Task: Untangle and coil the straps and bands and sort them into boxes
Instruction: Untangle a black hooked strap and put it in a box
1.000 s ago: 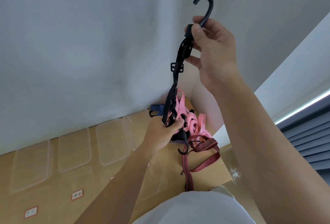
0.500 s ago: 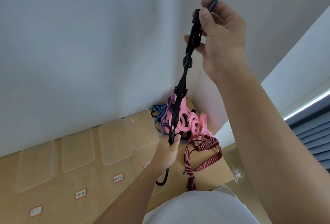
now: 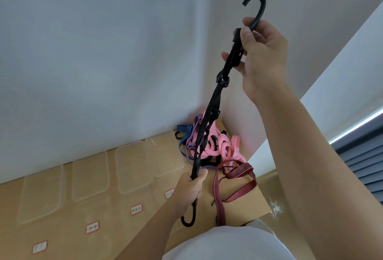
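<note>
A black strap [image 3: 209, 118] with a hook at each end is stretched taut between my hands. My right hand [image 3: 261, 56] pinches its upper end just below the top hook [image 3: 257, 8], held high in front of the wall. My left hand [image 3: 189, 191] grips the lower end, and the bottom hook [image 3: 189, 218] hangs below my fist. Behind the strap, a tangled pile lies in the table's far right corner: pink bands [image 3: 226, 145], a purple band [image 3: 189, 145] and a blue striped strap [image 3: 185, 131]. A red-and-black striped strap [image 3: 234, 185] lies in front of the pile.
Several clear shallow boxes [image 3: 132, 168] stand in a row along the wall on the wooden table [image 3: 244, 208]. Small red-bordered labels [image 3: 136, 209] are stuck in front of them. A white wall rises behind. Dark blinds [image 3: 364, 156] are at the right.
My left hand slid down the black strap toward me, pulling it free of the pile so the bottom hook hangs below my fist. My right hand stayed raised at the top.
</note>
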`<state>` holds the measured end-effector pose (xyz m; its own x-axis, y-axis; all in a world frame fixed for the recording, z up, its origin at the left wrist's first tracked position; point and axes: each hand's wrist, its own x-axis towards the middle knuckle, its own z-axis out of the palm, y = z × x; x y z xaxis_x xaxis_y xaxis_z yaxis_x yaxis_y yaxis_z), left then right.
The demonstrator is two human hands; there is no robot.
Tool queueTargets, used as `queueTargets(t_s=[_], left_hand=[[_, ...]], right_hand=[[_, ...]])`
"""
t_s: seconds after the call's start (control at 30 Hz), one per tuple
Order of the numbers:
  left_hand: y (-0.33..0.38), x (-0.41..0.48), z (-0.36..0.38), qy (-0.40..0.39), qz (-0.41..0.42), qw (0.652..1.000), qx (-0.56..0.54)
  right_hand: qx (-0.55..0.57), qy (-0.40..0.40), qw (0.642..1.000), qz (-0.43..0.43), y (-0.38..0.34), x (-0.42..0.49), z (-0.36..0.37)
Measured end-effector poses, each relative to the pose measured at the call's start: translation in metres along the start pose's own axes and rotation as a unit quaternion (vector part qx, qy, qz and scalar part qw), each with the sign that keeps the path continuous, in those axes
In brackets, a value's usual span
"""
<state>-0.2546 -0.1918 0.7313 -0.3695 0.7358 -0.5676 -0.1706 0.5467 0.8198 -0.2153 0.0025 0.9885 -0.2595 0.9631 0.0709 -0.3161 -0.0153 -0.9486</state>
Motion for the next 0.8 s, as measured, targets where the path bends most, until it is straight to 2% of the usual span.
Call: queueTargets(t_s=[0.13, 0.3, 0.47, 0.8], left_hand=[[0.002, -0.010, -0.006, -0.030, -0.013, 0.999, -0.031], [0.026, -0.015, -0.010, -0.018, -0.073, 0.996, -0.057], [0.080, -0.022, -0.015, -0.094, -0.064, 0.990, -0.082], [0.139, -0.020, -0.026, -0.133, -0.065, 0.973, -0.175]], right_hand=[[-0.027, 0.013, 1.000, 0.006, 0.009, 0.009, -0.003], [-0.092, 0.021, 0.996, 0.005, 0.037, 0.018, -0.007], [-0.194, 0.025, 0.981, 0.004, 0.066, 0.023, -0.026], [-0.254, 0.041, 0.953, 0.159, 0.129, 0.020, -0.068]])
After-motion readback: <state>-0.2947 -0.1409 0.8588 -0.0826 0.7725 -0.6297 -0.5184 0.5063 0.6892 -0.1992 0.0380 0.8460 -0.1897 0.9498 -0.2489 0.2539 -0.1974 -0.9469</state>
